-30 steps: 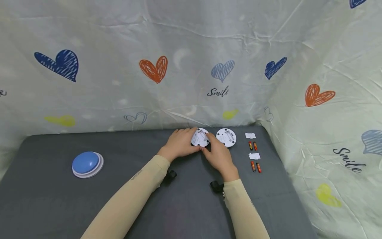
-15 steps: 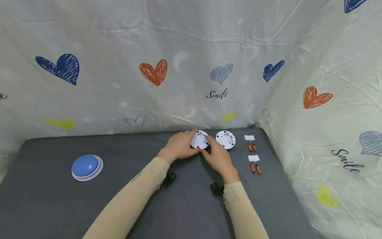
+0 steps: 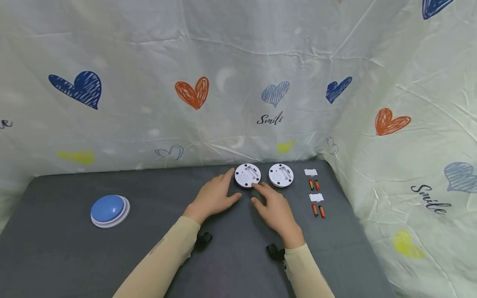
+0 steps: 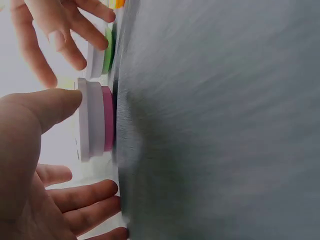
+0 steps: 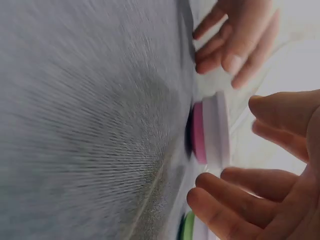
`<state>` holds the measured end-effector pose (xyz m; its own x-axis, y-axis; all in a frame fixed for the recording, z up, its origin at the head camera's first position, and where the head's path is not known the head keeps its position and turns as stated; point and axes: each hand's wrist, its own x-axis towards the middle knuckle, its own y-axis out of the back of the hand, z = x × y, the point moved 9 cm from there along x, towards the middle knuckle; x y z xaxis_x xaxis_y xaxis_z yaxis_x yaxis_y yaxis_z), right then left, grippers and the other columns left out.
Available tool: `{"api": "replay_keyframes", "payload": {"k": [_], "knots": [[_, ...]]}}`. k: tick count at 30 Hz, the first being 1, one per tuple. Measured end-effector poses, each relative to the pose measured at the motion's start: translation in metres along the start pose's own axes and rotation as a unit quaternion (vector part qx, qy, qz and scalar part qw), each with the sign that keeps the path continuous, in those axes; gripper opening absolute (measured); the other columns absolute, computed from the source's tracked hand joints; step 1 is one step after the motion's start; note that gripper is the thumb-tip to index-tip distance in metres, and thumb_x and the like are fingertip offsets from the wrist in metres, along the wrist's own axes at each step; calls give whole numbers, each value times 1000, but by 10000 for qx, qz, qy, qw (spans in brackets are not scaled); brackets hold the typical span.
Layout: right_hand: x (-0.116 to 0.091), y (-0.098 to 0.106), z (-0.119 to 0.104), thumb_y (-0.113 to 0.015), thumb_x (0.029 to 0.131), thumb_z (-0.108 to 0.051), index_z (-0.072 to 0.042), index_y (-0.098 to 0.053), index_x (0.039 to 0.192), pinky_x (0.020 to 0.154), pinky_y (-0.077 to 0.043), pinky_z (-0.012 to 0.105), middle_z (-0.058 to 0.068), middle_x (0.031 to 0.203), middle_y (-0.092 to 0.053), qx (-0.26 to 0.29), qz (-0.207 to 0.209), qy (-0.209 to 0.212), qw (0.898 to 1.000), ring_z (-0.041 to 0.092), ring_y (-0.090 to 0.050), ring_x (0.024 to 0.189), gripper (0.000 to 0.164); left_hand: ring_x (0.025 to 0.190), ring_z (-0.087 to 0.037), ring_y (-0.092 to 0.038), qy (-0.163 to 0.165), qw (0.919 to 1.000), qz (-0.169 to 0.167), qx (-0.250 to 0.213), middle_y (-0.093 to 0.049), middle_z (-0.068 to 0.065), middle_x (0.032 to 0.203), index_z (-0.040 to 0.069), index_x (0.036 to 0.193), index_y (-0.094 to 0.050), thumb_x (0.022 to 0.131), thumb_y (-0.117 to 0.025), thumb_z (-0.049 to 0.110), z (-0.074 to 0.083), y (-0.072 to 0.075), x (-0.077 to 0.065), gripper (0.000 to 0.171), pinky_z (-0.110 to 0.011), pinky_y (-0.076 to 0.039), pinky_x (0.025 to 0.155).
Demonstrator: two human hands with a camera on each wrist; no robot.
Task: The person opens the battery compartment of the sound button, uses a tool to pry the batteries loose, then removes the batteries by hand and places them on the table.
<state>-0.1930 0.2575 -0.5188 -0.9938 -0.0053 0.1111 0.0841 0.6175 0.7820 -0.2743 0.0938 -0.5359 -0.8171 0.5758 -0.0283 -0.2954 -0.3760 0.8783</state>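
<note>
A round white push button with a pink top (image 3: 247,176) lies upside down at the back of the table, its battery slot facing up. My left hand (image 3: 211,198) is spread at its left side, thumb and fingers apart. On its near right side is my right hand (image 3: 275,209), fingers loosely extended, index fingertip right at the rim. In the left wrist view the button's pink face (image 4: 108,119) points down at the cloth. A second overturned white button (image 3: 281,175) sits just to the right; its green edge (image 5: 188,227) shows in the right wrist view.
A blue-topped button (image 3: 108,209) stands upright at the left. Right of the overturned buttons lie two white battery covers (image 3: 316,197) and several small orange-and-black batteries (image 3: 314,210). A curtain with printed hearts (image 3: 223,124) rises behind the grey table (image 3: 149,186).
Both hands have let go of the pink-topped button and drawn apart, the left one to the left, the right one slightly towards me. The button stays on the table.
</note>
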Motion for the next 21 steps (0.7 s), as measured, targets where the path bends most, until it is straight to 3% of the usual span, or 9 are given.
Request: {"api": "replay_keyframes", "payload": {"k": [4,11,16,21], "knots": [[-18,-8,-21,-75,107,-27,-18,-71,148,109,-56,54,10,151,-66,234,-325,316,9987,29,-64,138,42,144,-46,-55,87,9994,268,-189,-55,-27,157,2,170,-35,101,-79,46,-3,-2,-47,93,-63,-48,116],[-34,-35,-69,-73,108,-29,-14,-70,148,104,-60,47,-3,147,-68,906,-1016,946,9862,16,-65,134,43,141,-44,-57,59,9989,281,-373,-57,-24,155,4,167,-44,100,-81,44,1,3,-116,87,-63,-48,115],[-32,-51,-108,-70,109,-36,-17,-67,152,105,-60,47,-6,149,-66,1234,-1213,1377,9752,14,-63,135,46,140,-41,-59,210,9972,393,-608,-59,-20,154,5,167,-44,102,-80,41,-14,12,-149,82,-62,-52,112],[-22,-67,-144,-68,110,-40,-20,-62,156,112,-56,44,-7,153,-62,1254,-1344,1696,9682,13,-58,141,50,141,-43,-58,532,9925,749,-807,-56,-20,158,5,169,-40,103,-78,39,-39,33,-173,83,-66,-53,108]]}}
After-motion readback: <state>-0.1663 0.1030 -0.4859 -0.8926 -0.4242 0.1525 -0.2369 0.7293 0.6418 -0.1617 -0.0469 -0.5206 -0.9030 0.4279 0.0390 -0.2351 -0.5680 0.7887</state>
